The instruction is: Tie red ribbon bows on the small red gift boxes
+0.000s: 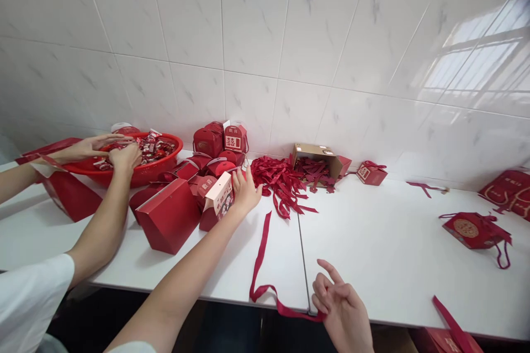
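Note:
My left hand (247,192) reaches over the table with its fingers stretched out against the right side of a small red and cream gift box (220,198). Whether the fingertips grip the box cannot be made out. My right hand (343,309) is at the table's front edge, index finger raised and the other fingers curled on the end of a dark red ribbon (261,256). That ribbon runs left along the edge, then back across the white table. Beside the box stands a larger plain red box (169,218). A heap of red ribbons (275,176) lies beyond my left hand.
At left, another person's hands (124,155) are over a red basin (169,161) of wrapped sweets. Several red boxes (208,140) cluster near the tiled wall. A cardboard box (312,150) holds ribbons. Another small box (371,173) and a red corded box (476,230) are at right.

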The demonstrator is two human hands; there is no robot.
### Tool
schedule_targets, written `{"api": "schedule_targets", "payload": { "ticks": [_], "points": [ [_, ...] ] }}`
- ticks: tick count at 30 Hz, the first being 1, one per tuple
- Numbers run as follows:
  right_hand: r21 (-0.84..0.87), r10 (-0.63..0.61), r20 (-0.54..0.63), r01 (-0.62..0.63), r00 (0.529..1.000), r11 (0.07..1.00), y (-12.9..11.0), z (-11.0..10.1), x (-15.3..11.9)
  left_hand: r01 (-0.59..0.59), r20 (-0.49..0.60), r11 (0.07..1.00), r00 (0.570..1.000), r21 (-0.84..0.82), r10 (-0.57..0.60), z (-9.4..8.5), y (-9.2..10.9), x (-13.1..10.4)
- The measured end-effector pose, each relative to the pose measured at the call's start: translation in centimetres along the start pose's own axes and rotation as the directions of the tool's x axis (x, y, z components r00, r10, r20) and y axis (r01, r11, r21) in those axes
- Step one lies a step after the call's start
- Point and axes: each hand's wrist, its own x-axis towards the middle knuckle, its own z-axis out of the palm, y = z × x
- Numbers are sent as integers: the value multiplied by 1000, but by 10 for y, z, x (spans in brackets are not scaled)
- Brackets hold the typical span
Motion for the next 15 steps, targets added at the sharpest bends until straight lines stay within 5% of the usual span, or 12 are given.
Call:
{"api": "schedule_targets", "payload": {
  "ticks": [3, 7, 11, 15],
  "points": [
    [-94, 1, 24, 1, 1000, 996, -5, -4, -9, 87, 16, 992, 996, 89, -89, 7, 0, 18],
    [-189, -76, 19, 78, 997, 979, -13, -4, -16, 90, 78, 988, 992, 129, -100, 2, -6, 11],
    [-268, -182, -15, 171, 983, 948, -17, 6, -21, -1, 209, 999, 978, 53, -10, -16, -4, -10],
    [-383, -161, 0, 149, 987, 912, -13, 18, -18, -109, 296, 991, 947, -74, 126, -34, 13, -56]
  ]
}}
